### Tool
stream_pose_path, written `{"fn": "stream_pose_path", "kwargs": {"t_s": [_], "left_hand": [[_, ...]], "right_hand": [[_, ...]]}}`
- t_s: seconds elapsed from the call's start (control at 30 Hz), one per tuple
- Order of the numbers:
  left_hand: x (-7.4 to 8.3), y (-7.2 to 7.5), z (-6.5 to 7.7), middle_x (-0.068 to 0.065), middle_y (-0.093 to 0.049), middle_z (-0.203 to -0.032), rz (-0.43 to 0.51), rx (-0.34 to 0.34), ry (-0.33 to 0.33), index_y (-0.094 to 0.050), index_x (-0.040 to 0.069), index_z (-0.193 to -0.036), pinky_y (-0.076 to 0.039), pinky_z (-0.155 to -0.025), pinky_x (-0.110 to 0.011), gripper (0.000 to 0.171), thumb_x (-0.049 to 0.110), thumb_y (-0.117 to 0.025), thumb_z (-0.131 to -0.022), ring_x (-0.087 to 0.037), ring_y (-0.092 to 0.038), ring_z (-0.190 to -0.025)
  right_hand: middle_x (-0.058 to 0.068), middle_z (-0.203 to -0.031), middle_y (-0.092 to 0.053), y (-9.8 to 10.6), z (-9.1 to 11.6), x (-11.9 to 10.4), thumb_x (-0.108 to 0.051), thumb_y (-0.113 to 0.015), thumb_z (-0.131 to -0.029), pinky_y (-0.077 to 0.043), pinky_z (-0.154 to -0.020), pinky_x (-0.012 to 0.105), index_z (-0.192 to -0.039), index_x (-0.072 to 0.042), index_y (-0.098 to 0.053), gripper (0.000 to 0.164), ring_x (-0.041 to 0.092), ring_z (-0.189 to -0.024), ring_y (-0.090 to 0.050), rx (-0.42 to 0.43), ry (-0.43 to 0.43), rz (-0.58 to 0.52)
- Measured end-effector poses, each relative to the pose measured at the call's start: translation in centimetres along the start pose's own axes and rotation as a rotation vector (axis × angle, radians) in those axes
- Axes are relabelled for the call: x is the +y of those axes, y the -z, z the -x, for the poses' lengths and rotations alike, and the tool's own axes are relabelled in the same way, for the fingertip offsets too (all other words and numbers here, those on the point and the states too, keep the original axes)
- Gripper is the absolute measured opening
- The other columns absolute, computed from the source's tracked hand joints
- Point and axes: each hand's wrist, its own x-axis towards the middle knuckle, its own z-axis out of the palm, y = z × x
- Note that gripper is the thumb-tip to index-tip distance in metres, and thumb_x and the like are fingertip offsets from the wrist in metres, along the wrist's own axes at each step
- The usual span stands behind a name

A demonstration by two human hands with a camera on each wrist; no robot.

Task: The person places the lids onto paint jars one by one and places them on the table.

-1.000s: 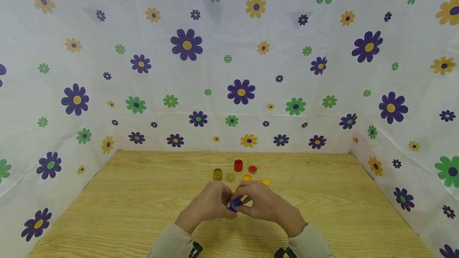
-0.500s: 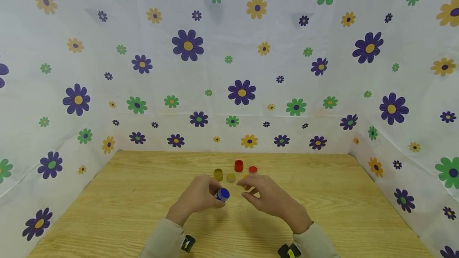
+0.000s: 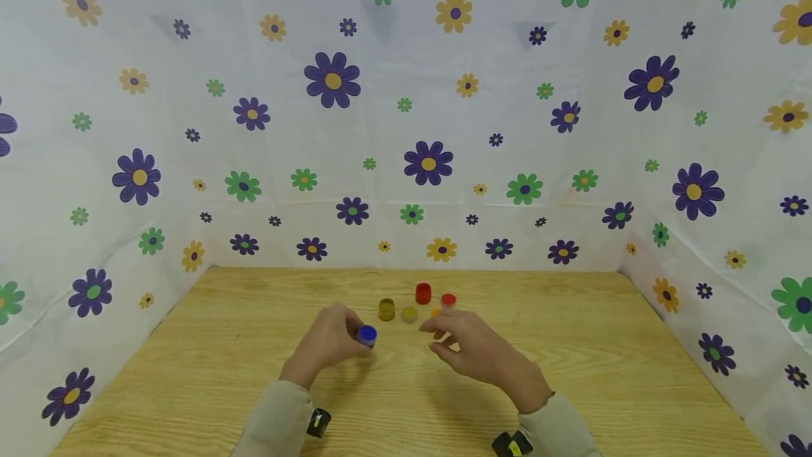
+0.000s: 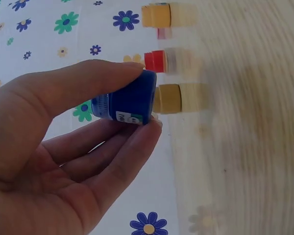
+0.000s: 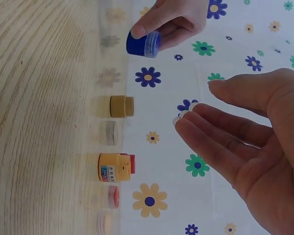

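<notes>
My left hand (image 3: 330,337) grips a small blue paint jar (image 3: 366,336) between thumb and fingers, upright and close over the table. In the left wrist view, the jar has a white label and a ribbed, translucent lid (image 4: 101,105) at its top end. My right hand (image 3: 469,348) hangs to the right, fingers gently bent and thumb apart, with nothing between them in the right wrist view. It partly hides an uncapped yellow paint jar (image 5: 109,167). Beyond the hands stand an uncapped ochre jar (image 3: 386,309) and an uncapped red jar (image 3: 423,293).
On the wooden table (image 3: 254,330), a yellowish lid (image 3: 409,314) lies beside the ochre jar. A red lid (image 3: 448,300) lies right of the red jar. Another lid (image 5: 104,223) shows low in the right wrist view. White flowered cloth (image 3: 419,118) walls the back and sides.
Both hands were together on the blue jar. The right hand has let go and moved right; the left has carried the jar left and turned it upright.
</notes>
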Motion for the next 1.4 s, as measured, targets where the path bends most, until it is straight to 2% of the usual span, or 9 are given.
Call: {"fn": "stream_pose_path", "kwargs": {"t_s": [0.23, 0.5, 0.7, 0.83, 1.0, 1.2, 1.4], "left_hand": [[-1.6, 0.3, -0.4, -0.006, -0.073, -0.091, -0.021, 0.012, 0.062, -0.077, 0.001, -0.094, -0.058, -0.080, -0.039, 0.031, 0.008, -0.094, -0.069, -0.019, -0.063, -0.083], [-2.9, 0.4, -0.4, -0.007, -0.072, -0.088, -0.021, -0.001, 0.095, -0.077, -0.001, -0.090, -0.054, -0.071, -0.034, 0.028, 0.002, -0.092, -0.067, -0.020, -0.060, -0.078], [-2.8, 0.4, -0.2, -0.011, -0.074, -0.095, -0.026, -0.034, 0.125, -0.074, -0.004, -0.096, -0.058, -0.075, -0.038, 0.033, 0.000, -0.091, -0.068, -0.021, -0.065, -0.082], [-2.1, 0.7, -0.4, -0.014, -0.073, -0.104, -0.091, -0.074, 0.132, -0.071, -0.005, -0.106, -0.060, -0.082, -0.042, 0.043, 0.008, -0.092, -0.071, -0.024, -0.069, -0.090], [-0.5, 0.7, -2.2, -0.020, -0.070, -0.121, -0.164, -0.098, 0.144, -0.066, -0.007, -0.120, -0.058, -0.092, -0.050, 0.059, 0.020, -0.091, -0.076, -0.035, -0.069, -0.106], [1.3, -0.2, -5.0, -0.023, -0.067, -0.128, -0.143, -0.091, 0.159, -0.064, -0.008, -0.124, -0.055, -0.099, -0.053, 0.061, 0.022, -0.090, -0.078, -0.042, -0.065, -0.117], [1.6, -1.9, -7.3, -0.023, -0.067, -0.128, -0.118, -0.069, 0.155, -0.065, -0.009, -0.122, -0.056, -0.099, -0.053, 0.058, 0.019, -0.089, -0.077, -0.042, -0.065, -0.118]], "right_hand": [[0.013, -0.116, -0.071, -0.1, 0.0, 0.1, -0.001, -0.066, -0.098, -0.061, -0.082, 0.022, -0.121, -0.001, -0.068, 0.024, 0.024, -0.100, -0.073, -0.007, 0.003, 0.008], [0.013, -0.115, -0.069, -0.4, 0.0, 0.1, 0.000, -0.066, -0.097, -0.059, -0.082, 0.018, -0.120, -0.002, -0.068, 0.023, 0.025, -0.102, -0.072, -0.032, -0.022, -0.016], [0.013, -0.115, -0.069, -0.3, 0.1, 0.2, -0.002, -0.066, -0.098, -0.060, -0.082, 0.023, -0.121, -0.003, -0.069, 0.023, 0.026, -0.102, -0.072, -0.030, -0.031, 0.003], [0.012, -0.116, -0.070, -0.1, 0.1, 0.4, -0.002, -0.066, -0.098, -0.061, -0.082, 0.025, -0.120, -0.004, -0.069, 0.022, 0.025, -0.102, -0.073, -0.015, -0.036, 0.014], [0.013, -0.119, -0.069, -0.1, 0.2, 0.7, -0.003, -0.066, -0.099, -0.060, -0.083, 0.023, -0.120, -0.004, -0.069, 0.022, 0.025, -0.104, -0.072, -0.025, -0.041, 0.000], [0.013, -0.119, -0.068, 0.0, 0.2, 0.8, -0.003, -0.065, -0.099, -0.060, -0.083, 0.022, -0.120, -0.004, -0.069, 0.022, 0.028, -0.104, -0.072, -0.028, -0.047, -0.013], [0.012, -0.120, -0.069, 0.1, 0.2, 0.7, -0.002, -0.066, -0.098, -0.060, -0.084, 0.021, -0.119, -0.004, -0.069, 0.021, 0.027, -0.105, -0.073, -0.037, -0.045, -0.020]]}}
